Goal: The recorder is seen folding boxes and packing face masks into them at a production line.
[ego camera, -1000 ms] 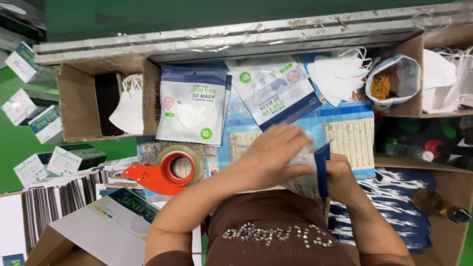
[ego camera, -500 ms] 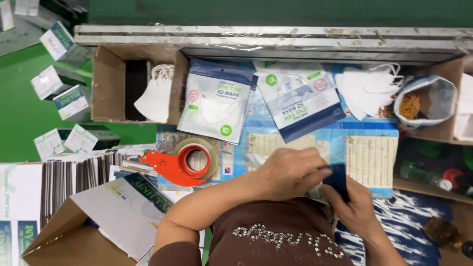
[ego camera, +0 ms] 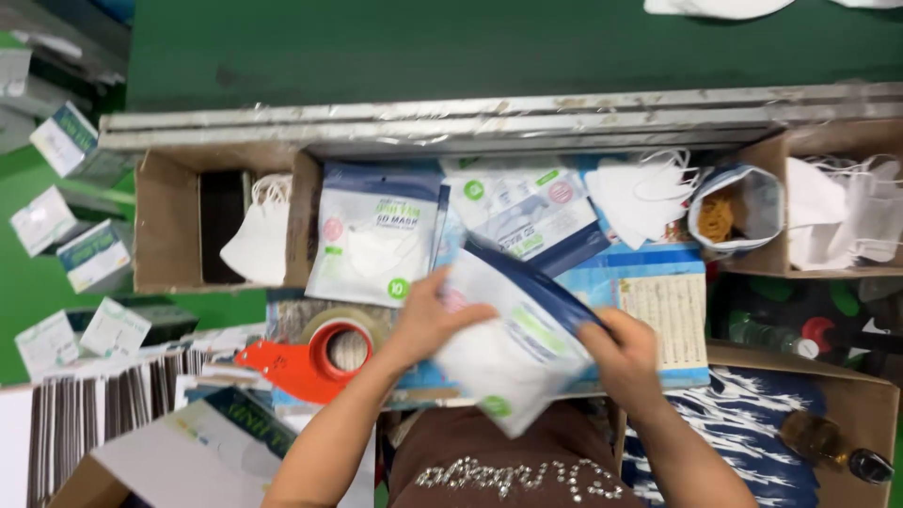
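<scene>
Both hands share one grip on a white and blue mask pouch [ego camera: 513,343], which I see tilted just above the worktop [ego camera: 658,310]: my left hand [ego camera: 428,315] is closed on its left edge and my right hand [ego camera: 625,350] pinches its lower right corner. Just left of the grip lies a red tape dispenser [ego camera: 315,362], and beyond it two more flat mask packs [ego camera: 376,235] rest by an open cardboard box [ego camera: 169,226] holding a loose white mask [ego camera: 256,240].

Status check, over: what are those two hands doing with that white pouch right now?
Left hand and right hand both grip the white mask pouch, lifted and tilted above the worktable. Orange tape dispenser sits to its left, apart. Nothing in the way.
</scene>
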